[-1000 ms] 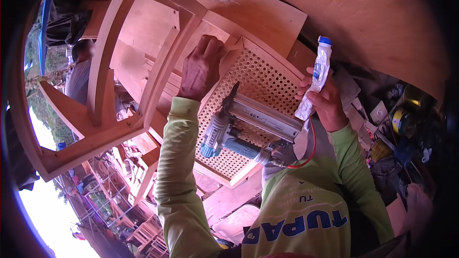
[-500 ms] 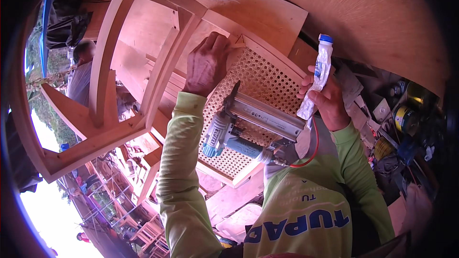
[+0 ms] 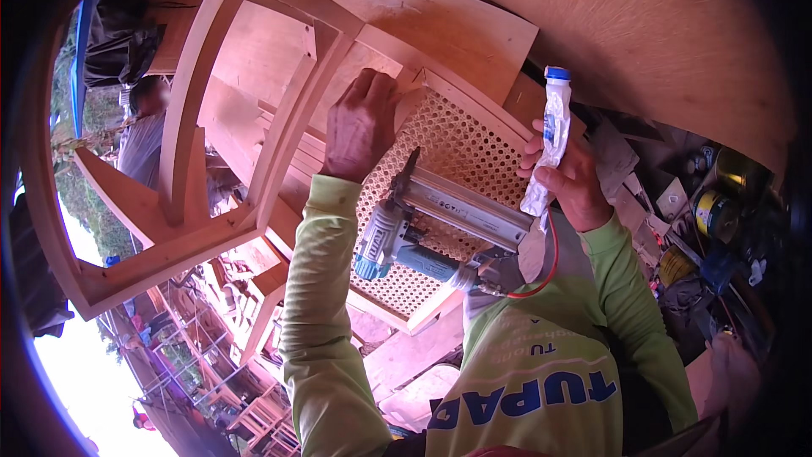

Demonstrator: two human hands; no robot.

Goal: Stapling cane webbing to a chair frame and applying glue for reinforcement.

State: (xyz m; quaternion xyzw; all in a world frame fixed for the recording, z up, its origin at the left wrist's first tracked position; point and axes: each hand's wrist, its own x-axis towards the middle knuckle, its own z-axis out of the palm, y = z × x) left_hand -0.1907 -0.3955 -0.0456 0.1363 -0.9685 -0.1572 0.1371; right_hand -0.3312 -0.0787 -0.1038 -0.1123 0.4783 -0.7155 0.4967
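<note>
My right hand (image 3: 575, 179) grips a crumpled white plastic bottle (image 3: 551, 140) with a blue cap, held upright over the right side of a woven cane panel (image 3: 461, 135). My left hand (image 3: 362, 123) is closed at the panel's upper left corner, beside the wooden frame rail (image 3: 448, 80). Its fingertips are bent down, and what they pinch, if anything, is hidden. A grey and teal nail gun (image 3: 423, 258) lies across the cane between my forearms, a red air hose (image 3: 554, 258) running from it.
A curved wooden chair frame (image 3: 292, 127) rises at the left. Behind the panel lies a broad plywood sheet (image 3: 423, 17). Cans and clutter (image 3: 710, 211) fill the right side. Another person (image 3: 144, 135) is beyond the frame at the far left.
The bottle in my right hand has shifted a little left. My left hand has moved slightly left and down at the corner. The nail gun stays on the cane.
</note>
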